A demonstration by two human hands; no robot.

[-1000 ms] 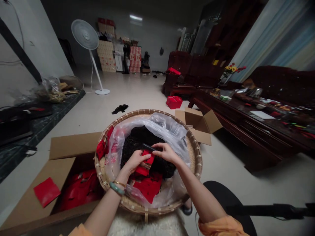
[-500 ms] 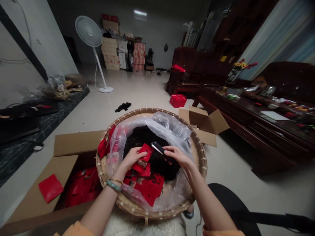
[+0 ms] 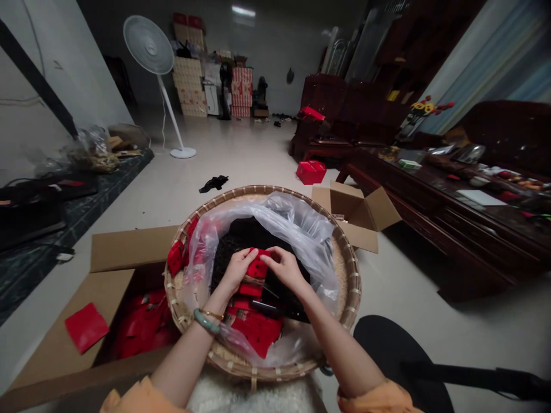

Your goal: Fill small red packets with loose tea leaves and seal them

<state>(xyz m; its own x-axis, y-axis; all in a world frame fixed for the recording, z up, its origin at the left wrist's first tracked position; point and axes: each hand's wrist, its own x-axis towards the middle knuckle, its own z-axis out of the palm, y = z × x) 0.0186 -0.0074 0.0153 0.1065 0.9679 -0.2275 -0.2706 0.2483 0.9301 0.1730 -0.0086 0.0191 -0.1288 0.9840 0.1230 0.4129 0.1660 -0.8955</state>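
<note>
A small red packet (image 3: 253,280) with dark specks and a printed band is held upright over the basket. My left hand (image 3: 237,269) grips its left side, fingers closed. At the top edge my right hand (image 3: 286,268) pinches the same packet with thumb and fingers. Just below lies a long black tool (image 3: 269,308) that looks like a stapler, partly over more red packets (image 3: 262,335). Dark, stringy black material (image 3: 245,229) fills the clear plastic bag (image 3: 301,229) behind my hands. All of this sits in a round woven basket (image 3: 353,281).
An open cardboard box (image 3: 107,292) of red packets stands at left, one packet (image 3: 86,327) on its flap. Another open box (image 3: 355,215) is beyond the basket, near a wooden table (image 3: 413,212). A black round base (image 3: 396,355) lies at right; a white fan (image 3: 148,45) stands behind.
My right hand has let go of the black stapler-like tool, which now lies in the basket. It has moved left and taken hold of the red packet's top edge.
</note>
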